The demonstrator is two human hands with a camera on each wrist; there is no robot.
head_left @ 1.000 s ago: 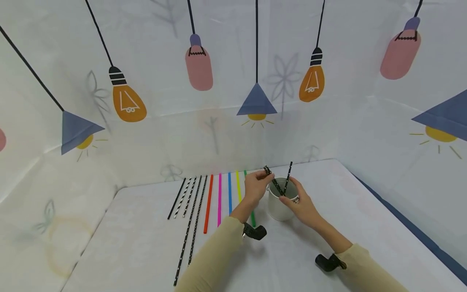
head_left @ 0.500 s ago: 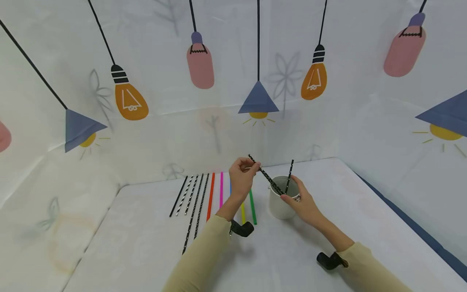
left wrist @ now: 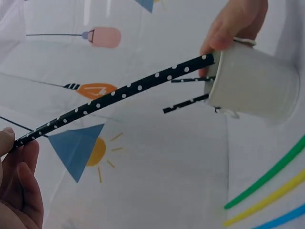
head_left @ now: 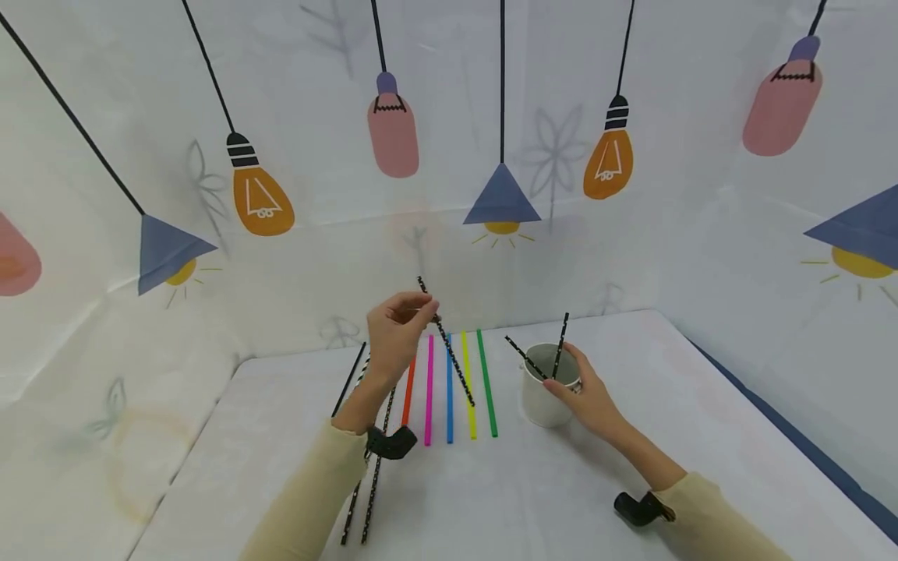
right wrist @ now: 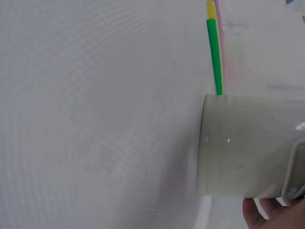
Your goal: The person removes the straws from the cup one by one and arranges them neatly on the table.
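My left hand (head_left: 394, 336) pinches a black straw with white dots (head_left: 456, 360) near its upper end, raised and slanting over the row of coloured straws. In the left wrist view the dotted straw (left wrist: 119, 93) runs from the fingertips of the left hand (left wrist: 21, 191) toward the pail. My right hand (head_left: 592, 401) holds a small white pail (head_left: 542, 403) by its side and rim, thumb at the front edge. Two more dotted straws stand in it, one leaning left (head_left: 522, 356), one steeper (head_left: 561, 343). The right wrist view shows the pail (right wrist: 248, 148) above the right hand's fingers (right wrist: 255, 214).
On the white table lie a pink straw (head_left: 429, 389), a blue straw (head_left: 450, 405), a yellow straw (head_left: 473, 421) and a green straw (head_left: 487, 382). A red straw, a black straw (head_left: 348, 379) and long dotted straws (head_left: 371, 506) are partly behind the left arm. A printed cloth wall rises behind.
My left hand has drawn the dotted straw up out of the pail and carried it left, above the coloured straws. The right hand stays on the pail.
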